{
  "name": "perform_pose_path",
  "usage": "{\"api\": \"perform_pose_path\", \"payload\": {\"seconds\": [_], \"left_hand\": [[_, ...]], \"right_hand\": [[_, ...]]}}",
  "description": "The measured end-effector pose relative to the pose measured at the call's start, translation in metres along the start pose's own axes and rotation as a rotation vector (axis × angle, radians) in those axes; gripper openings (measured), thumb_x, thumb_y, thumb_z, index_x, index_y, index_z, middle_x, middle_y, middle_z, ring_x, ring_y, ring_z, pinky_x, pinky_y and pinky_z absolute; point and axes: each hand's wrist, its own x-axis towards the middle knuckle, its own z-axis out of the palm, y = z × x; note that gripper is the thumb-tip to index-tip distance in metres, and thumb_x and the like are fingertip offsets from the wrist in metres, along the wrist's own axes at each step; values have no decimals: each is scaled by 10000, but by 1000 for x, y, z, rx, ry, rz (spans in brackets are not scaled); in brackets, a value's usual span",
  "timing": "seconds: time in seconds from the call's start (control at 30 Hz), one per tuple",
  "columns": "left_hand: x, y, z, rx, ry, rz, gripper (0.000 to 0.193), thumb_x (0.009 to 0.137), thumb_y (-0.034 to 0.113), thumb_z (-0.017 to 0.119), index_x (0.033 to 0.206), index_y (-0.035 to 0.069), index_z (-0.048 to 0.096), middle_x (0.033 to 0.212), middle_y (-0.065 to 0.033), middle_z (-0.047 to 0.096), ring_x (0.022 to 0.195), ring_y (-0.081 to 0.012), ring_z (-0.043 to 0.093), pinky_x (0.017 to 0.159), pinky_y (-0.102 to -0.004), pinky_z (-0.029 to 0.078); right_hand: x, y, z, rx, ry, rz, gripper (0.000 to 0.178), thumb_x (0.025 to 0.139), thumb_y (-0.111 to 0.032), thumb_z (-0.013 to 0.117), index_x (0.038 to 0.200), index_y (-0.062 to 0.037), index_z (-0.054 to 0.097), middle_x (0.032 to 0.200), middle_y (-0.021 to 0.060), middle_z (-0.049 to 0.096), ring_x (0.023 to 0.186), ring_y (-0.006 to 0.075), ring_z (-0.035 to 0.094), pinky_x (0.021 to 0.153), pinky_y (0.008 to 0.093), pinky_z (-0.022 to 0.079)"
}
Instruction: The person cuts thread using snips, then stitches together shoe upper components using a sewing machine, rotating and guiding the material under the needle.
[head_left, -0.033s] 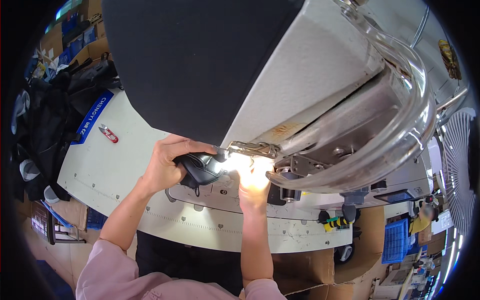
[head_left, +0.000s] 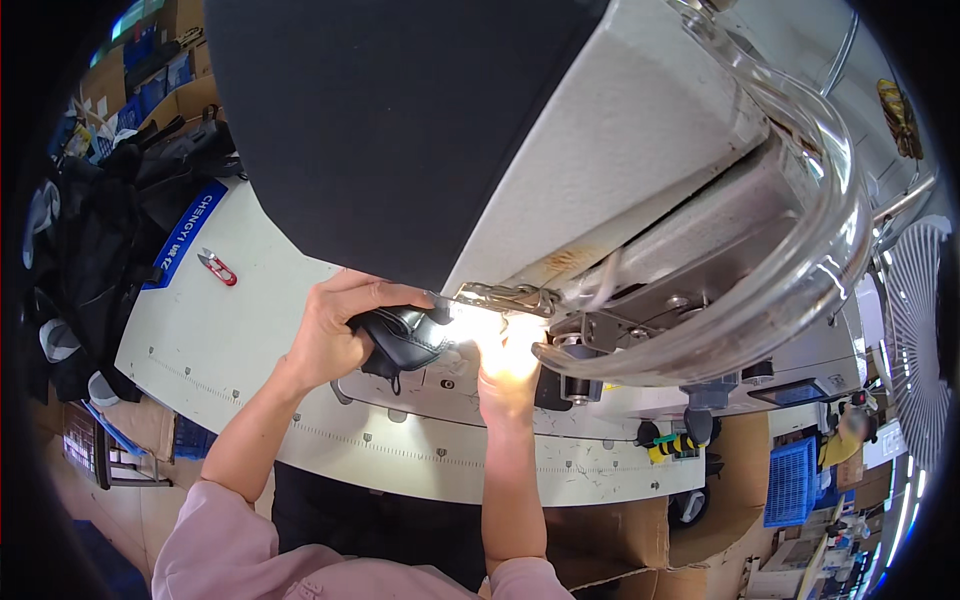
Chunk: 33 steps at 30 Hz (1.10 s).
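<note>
A black leather-like piece (head_left: 400, 338) with stitched edges and a small dangling loop lies at the sewing machine's (head_left: 560, 190) work area. My left hand (head_left: 335, 325) is closed on its left side, thumb below and fingers on top. Strong lamp glare covers the piece's right end. In that glare, my right hand (head_left: 508, 370) reaches up close beside the presser area; its fingers are washed out, so its grip is hidden. The metal thread guide (head_left: 508, 298) on the machine head sits just above both hands.
Red-handled thread snips (head_left: 218, 267) lie on the white table (head_left: 270, 330) at left. Black goods (head_left: 100, 230) are heaped beyond the blue strip (head_left: 190, 232). A clear curved guard (head_left: 850, 200) arches at right. Yellow-and-black snips (head_left: 672, 447) rest near the front right edge, above a cardboard box (head_left: 620, 530).
Inside the machine head, a pale lever shows in the opening behind the clear guard. Both hands and the black piece stay almost in place.
</note>
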Motion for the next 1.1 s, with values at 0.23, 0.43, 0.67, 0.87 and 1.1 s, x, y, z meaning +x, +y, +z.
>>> {"api": "perform_pose_path", "payload": {"seconds": [0.23,0.43,0.67,0.87,1.1], "left_hand": [[-12,10,20,220,196,53,495,555,-141,610,966,103,738,948,-22,705,837,-221,637,820,-308,493],[-21,14,33,293,320,83,434,566,-101,665,959,75,724,934,-41,696,891,-213,652,825,-361,476],[-9,10,23,190,263,19,489,525,-155,572,936,57,731,890,-61,683,805,-235,625,763,-313,487],[-9,5,19,209,211,9,478,535,-152,562,941,39,729,895,-74,684,817,-244,620,750,-307,509],[-5,0,16,147,197,-49,509,549,-171,538,985,20,720,953,-92,696,941,-280,649,832,-314,522]], "right_hand": [[8,-22,-1,426,-162,191,179,866,-39,661,1027,2,595,952,44,609,832,110,580,733,264,488],[9,-17,-4,569,-110,304,110,849,-44,687,954,-28,657,892,7,641,798,79,579,720,238,471],[5,-4,-8,452,-50,274,228,853,-26,685,1064,-22,598,980,36,616,888,122,586,795,281,489],[7,4,-10,527,-113,200,155,942,-157,567,1074,-77,575,927,7,564,801,107,549,700,253,451],[11,1,-7,508,-64,277,219,879,-28,661,1091,-30,609,1026,42,631,934,134,591,846,296,488]]}}
